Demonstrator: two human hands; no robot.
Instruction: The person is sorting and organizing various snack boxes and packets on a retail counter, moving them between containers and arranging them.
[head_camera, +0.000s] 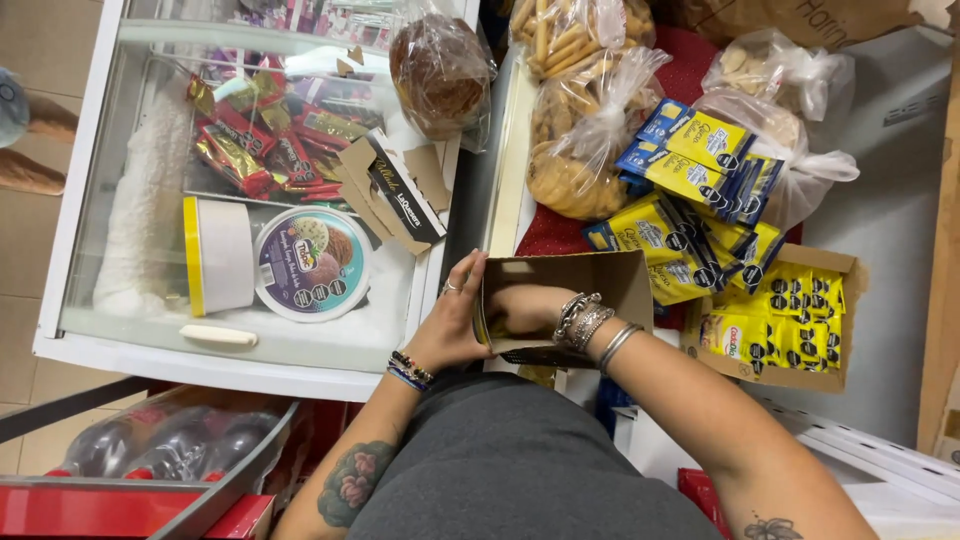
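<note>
Left hand (452, 325) grips the cardboard box (570, 290) beside the freezer (90, 150); right hand (525, 310) reaches inside the box, grip hidden.

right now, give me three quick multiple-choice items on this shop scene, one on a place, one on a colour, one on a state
1. Where is the right hand?
A. inside the cardboard box
B. on the freezer lid
C. on the bottles

2. The packets in the open carton at right are mostly
A. green
B. yellow
C. white

3. The left hand is
A. hanging free
B. pressed flat on the glass
C. gripping the box's side

Answers: 1 A, the wrist vanishes into the box; 2 B, yellow wrappers fill it; 3 C, fingers wrap its edge.
</note>
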